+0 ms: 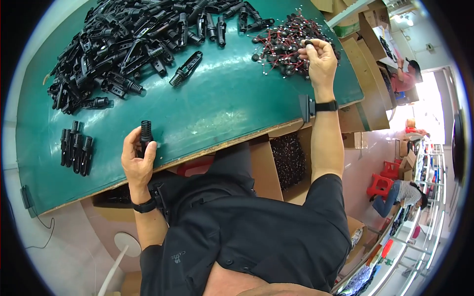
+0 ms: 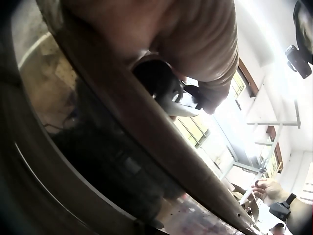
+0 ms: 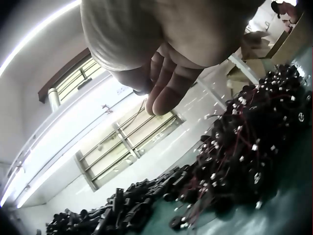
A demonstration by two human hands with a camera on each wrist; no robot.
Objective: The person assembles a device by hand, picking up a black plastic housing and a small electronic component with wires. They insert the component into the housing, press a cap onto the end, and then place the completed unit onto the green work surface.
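Over table (image 1: pixel 217 108), left hand (image 1: pixel 137 163) gripping black part (image 1: pixel 145 140), long axis forward, coil (image 1: pixel 146 127) foremost, right hand (image 1: pixel 322 61) pinching disc (image 1: pixel 309 43).

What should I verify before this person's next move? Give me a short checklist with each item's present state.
1. Left hand holds a spring-ended black housing, spring clear of the fingers: ok.
2. Right hand has a round black part at its fingertips: ok.
3. Wires on that round part hang free of the pile of red-wired parts: cannot tell; the hand and pile obscure this.
4. Housing and round part brought together, if joining them comes next: not ok, they are held apart.
5. Small group of housings lies separate from the large pile of housings: ok.
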